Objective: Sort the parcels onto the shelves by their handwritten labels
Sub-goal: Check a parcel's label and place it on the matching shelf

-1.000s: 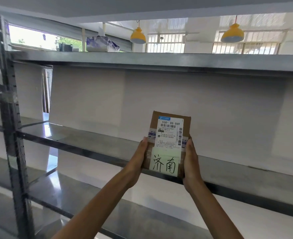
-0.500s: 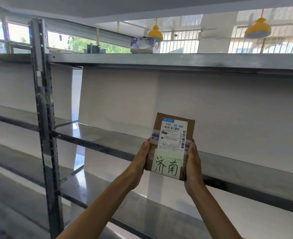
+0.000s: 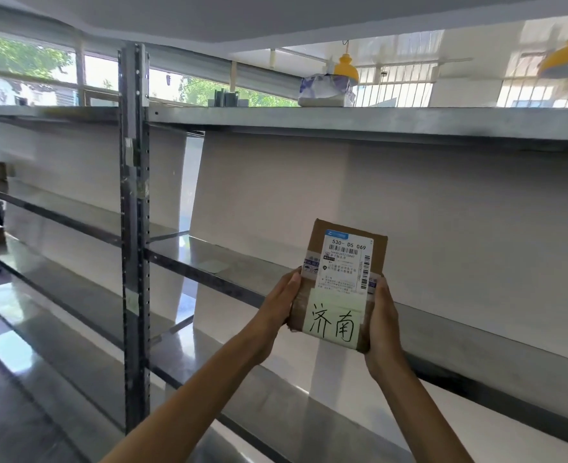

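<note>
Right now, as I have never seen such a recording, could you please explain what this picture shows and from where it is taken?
There is no machine here. A person wears one camera on the head, so you look forward along both bare arms. The left hand and right hand grip a small cardboard parcel by its sides, held up before a metal shelf rack. The handwritten label on its front reads 济南. A soft white packet lies on the top shelf.
</note>
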